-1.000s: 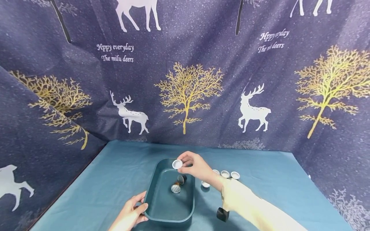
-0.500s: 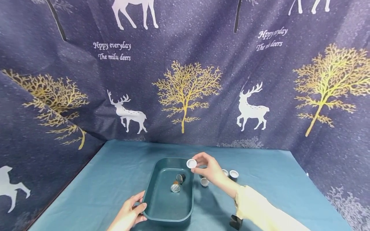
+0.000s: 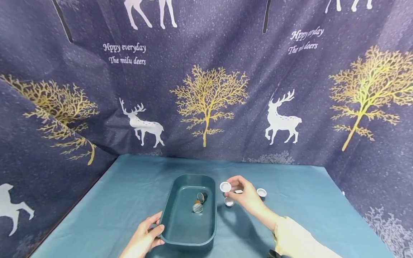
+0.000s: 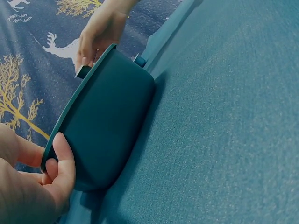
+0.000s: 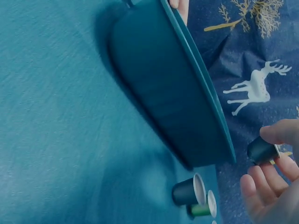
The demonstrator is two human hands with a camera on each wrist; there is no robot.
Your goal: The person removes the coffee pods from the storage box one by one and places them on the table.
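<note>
My left hand (image 3: 142, 236) grips the near left rim of a dark teal rectangular bin (image 3: 188, 244). Inside lie two coffee capsules, one with a brown body and silver lid (image 3: 198, 208), the other dark (image 3: 202, 197). Just right of the bin's far end, my right hand (image 3: 246, 197) pinches a dark coffee capsule (image 5: 261, 150) between thumb and fingers, its pale lid (image 3: 225, 186) facing the head camera. Beneath that hand a capsule (image 3: 229, 202) stands on the table; the right wrist view shows a dark capsule (image 5: 183, 192) beside a green one (image 5: 202, 210).
Another capsule (image 3: 261, 192) stands further right on the teal cloth (image 3: 306, 208), partly behind the right wrist. My right hand hides part of the table there. A dark blue curtain (image 3: 226, 46) printed with deer and trees hangs behind the table.
My right hand has moved right, from over the bin's far end to above the table capsules, with the capsule still pinched. The left hand keeps its grip on the rim.
</note>
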